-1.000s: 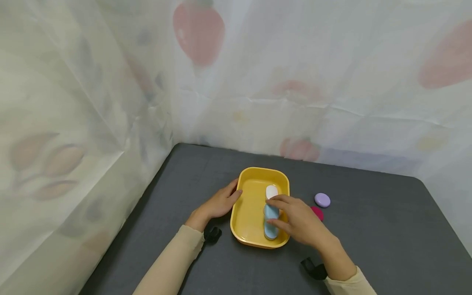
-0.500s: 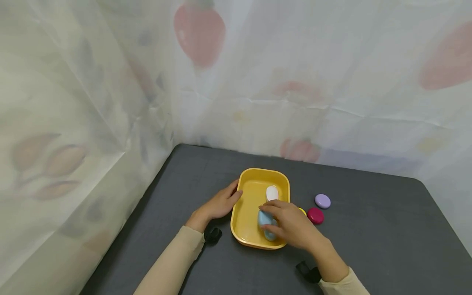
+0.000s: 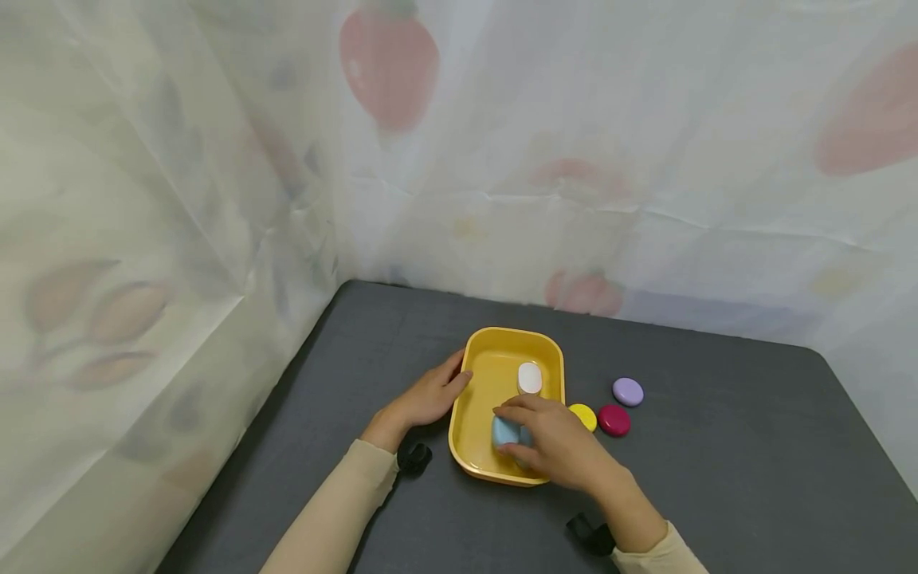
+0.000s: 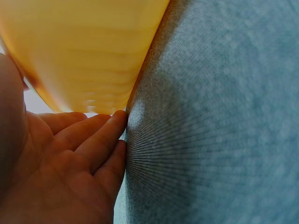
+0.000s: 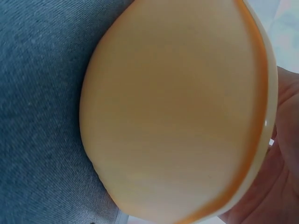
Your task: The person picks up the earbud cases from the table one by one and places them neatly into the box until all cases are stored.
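Observation:
A yellow rectangular tray (image 3: 482, 399) with rounded corners lies on the dark grey table. At its left side my left hand (image 3: 425, 392) holds the wall, thumb over the rim and fingers along the outside, as the left wrist view (image 4: 84, 158) of the fingers also shows. My right hand (image 3: 562, 442) reaches over the tray's right side and holds a light blue rounded piece (image 3: 505, 431) between thumb and fingers, low in the tray. Part of another bluish piece (image 3: 526, 436) shows behind the fingers. A white oval piece (image 3: 529, 377) rests farther back in the tray.
Right of the tray lie a yellow disc (image 3: 584, 416), a magenta disc (image 3: 614, 420) and a lilac disc (image 3: 628, 391). A pale printed curtain (image 3: 459, 175) hangs behind the table (image 3: 724, 430) and along its left.
My right hand has moved left, bringing the light blue piece away from the tray's right side. The yellow disc has come into sight. My left hand has stayed on the tray.

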The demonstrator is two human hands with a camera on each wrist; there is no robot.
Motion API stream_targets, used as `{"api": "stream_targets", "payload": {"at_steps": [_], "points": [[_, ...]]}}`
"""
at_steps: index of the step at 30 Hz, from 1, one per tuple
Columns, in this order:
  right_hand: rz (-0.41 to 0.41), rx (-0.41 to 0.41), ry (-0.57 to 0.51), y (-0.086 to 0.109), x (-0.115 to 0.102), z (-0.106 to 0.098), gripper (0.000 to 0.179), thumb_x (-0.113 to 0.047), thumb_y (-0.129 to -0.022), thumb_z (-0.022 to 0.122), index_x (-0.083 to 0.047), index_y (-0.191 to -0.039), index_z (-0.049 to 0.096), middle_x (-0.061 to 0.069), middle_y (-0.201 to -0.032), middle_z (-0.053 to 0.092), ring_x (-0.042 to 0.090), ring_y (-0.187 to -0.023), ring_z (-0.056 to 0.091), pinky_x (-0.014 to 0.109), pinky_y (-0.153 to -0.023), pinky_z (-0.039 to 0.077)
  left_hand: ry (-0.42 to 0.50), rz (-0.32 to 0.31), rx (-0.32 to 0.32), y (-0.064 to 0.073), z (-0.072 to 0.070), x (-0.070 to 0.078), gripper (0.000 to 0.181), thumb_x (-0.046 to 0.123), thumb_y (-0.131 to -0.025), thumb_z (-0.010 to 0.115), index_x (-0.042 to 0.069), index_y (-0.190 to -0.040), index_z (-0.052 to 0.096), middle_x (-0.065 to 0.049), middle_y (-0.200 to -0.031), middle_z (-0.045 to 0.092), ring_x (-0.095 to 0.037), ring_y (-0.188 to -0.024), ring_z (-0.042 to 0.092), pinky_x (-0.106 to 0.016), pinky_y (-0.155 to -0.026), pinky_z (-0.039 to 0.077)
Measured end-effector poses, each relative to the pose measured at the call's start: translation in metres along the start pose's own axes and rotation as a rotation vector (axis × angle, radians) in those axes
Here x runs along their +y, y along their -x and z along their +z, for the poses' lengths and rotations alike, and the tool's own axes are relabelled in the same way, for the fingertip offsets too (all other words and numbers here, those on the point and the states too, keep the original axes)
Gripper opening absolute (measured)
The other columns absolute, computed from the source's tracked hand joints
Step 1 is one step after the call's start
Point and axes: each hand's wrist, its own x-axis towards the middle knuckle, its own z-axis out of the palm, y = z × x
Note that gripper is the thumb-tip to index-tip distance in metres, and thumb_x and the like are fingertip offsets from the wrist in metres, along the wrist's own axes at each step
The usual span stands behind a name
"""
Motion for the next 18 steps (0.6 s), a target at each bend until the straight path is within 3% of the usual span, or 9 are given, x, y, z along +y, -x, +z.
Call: {"api": "stream_targets", "payload": {"at_steps": [18], "points": [[-0.023,-0.018,0.029,-0.005,-0.0057,0.0058,0.048,-0.04,-0.091,0.081,-0.013,-0.13,0.073,0.002,-0.128,0.07,0.02,-0.116,0.067,0.043,-0.1,0.054,0.009,0.022,-0.016,-0.0008,-0.0018,-0.0002,0.06,0.045,-0.113,0.037,0.029,-0.167,0.02,-0.003,-0.169,0.033,-0.025,-0.152,0.038,-0.052,-0.122,0.035]]}}
